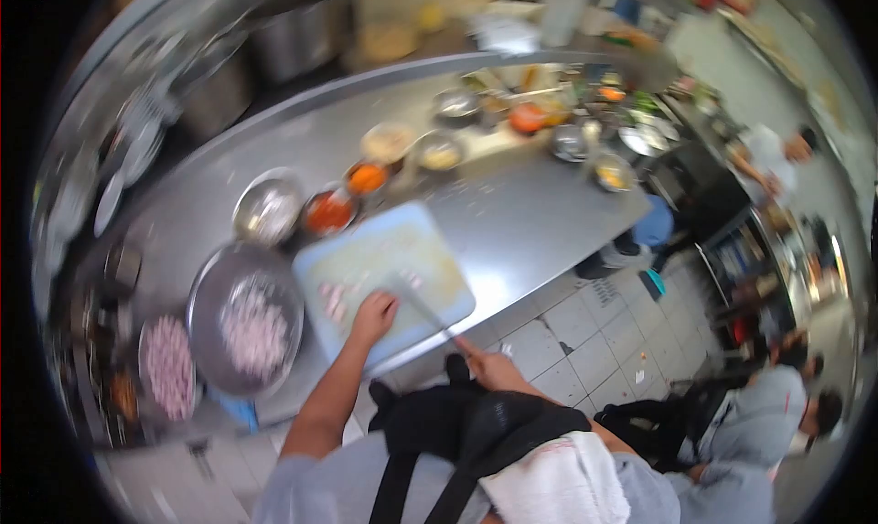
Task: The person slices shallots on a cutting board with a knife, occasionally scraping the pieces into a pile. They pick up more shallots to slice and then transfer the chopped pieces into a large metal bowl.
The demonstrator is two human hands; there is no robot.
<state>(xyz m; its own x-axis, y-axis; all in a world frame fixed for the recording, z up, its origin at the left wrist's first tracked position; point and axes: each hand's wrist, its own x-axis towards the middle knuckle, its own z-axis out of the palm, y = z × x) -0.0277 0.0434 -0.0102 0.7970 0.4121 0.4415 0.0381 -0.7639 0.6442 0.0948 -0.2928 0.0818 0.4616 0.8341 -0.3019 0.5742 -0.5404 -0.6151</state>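
Observation:
A pale blue cutting board with yellowish stains lies at the counter's near edge. My right hand grips a knife by its handle, and the blurred blade reaches over the board. On the board, close to the blade's tip, is my left hand, its fingers curled in; whatever they may hold is hidden. Pink pieces of raw meat lie left of that hand, and a few smaller bits sit by the blade. Beside the board stands a large metal bowl of diced pale pink meat.
A container of pink meat pieces is at far left. Behind the board stand a metal bowl, a bowl of red food and a bowl of orange food. Several people, including one in grey, are at right.

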